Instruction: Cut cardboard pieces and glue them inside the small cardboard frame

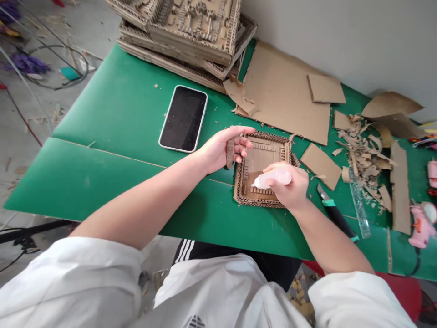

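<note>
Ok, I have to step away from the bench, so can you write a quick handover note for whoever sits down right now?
Left hand: pinches a small cardboard strip upright at the frame's left edge.
Right hand: grips a glue bottle, nozzle pointing left over the square cardboard frame on the green table.
Done: the frame has its border and some strips inside.
Left: the held strip is not yet set in; whether it carries glue cannot be told.
Nearby: utility knife, ruler, scraps, phone.
</note>
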A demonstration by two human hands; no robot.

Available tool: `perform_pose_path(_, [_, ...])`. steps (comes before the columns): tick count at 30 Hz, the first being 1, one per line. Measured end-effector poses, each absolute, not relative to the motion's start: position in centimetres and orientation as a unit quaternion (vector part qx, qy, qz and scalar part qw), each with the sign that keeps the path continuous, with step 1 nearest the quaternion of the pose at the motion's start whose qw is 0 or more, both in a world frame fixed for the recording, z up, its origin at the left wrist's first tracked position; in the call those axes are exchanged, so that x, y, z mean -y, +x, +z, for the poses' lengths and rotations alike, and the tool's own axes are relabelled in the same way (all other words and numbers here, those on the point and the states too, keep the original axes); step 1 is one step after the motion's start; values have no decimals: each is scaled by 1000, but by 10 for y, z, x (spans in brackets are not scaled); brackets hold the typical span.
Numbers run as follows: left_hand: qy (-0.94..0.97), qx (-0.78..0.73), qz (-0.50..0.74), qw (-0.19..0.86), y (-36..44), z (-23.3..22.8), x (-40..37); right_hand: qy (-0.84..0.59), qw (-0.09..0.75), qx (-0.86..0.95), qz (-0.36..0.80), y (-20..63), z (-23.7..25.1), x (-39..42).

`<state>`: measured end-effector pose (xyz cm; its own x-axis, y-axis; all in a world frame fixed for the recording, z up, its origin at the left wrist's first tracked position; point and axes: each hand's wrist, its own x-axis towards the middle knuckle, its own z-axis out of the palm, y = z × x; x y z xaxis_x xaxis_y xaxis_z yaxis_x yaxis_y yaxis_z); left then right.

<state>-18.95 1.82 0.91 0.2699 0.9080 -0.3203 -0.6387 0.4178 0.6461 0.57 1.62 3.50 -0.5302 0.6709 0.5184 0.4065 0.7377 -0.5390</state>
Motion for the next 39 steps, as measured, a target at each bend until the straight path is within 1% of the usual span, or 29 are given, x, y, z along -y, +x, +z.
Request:
perform_pose_path(17, [201,-337,501,771,-190,8,-18,-298,365,865,174,6,33,-18])
perform_pose_path(22, [201,-331,501,774,-190,8,-19,-295,378,860,173,5,32,-19])
perform_pose_path(32, [202,-330,502,774,-190,8,-19,-328,374,851,169,5,27,-25])
perform_pose_path(39, [206,-331,501,773,-189,8,-19,-319,387,851,153,2,26,-30])
